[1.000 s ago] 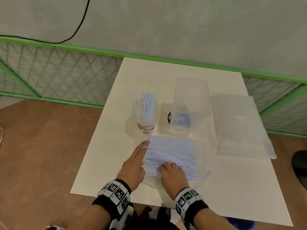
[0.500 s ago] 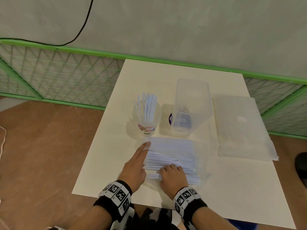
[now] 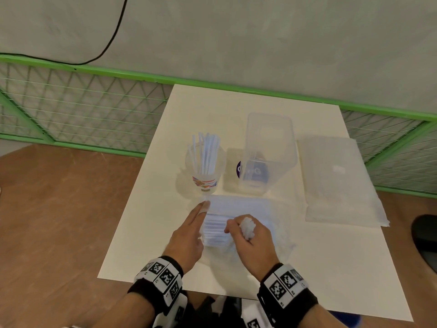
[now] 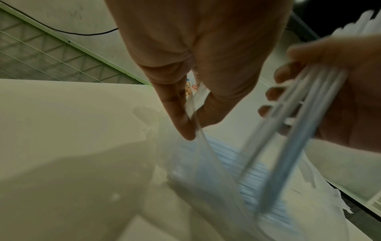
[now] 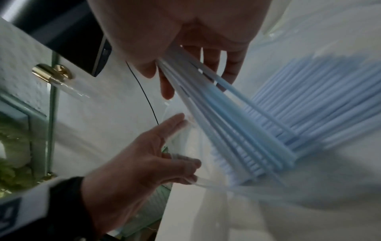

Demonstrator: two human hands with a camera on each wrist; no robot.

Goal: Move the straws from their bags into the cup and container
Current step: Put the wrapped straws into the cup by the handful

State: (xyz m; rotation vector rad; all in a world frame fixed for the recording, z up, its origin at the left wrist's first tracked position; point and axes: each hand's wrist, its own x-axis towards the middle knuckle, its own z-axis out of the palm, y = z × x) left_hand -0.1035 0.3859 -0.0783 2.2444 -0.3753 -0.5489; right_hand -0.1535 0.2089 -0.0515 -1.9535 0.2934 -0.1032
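A clear bag of pale blue straws (image 3: 238,204) lies on the white table (image 3: 331,268) in front of me. My left hand (image 3: 189,233) is at the bag's left edge, index finger straight, and pinches the bag's film (image 4: 195,124). My right hand (image 3: 253,240) grips a bundle of straws (image 5: 226,122), raised at one end out of the bag, their far ends still among the rest (image 5: 319,106). Behind stand a printed cup (image 3: 204,183) with several straws and a clear container (image 3: 267,143); I cannot tell what it holds.
A second flat clear bag (image 3: 335,181) lies at the table's right. A green mesh fence (image 3: 82,110) runs behind the table along the grey wall. Brown floor lies to the left. A dark shoe (image 3: 425,240) is at the right edge.
My right hand lay flat on the bag; now it has curled round a bundle of straws and tipped it upward. The left hand has stayed at the bag's left edge.
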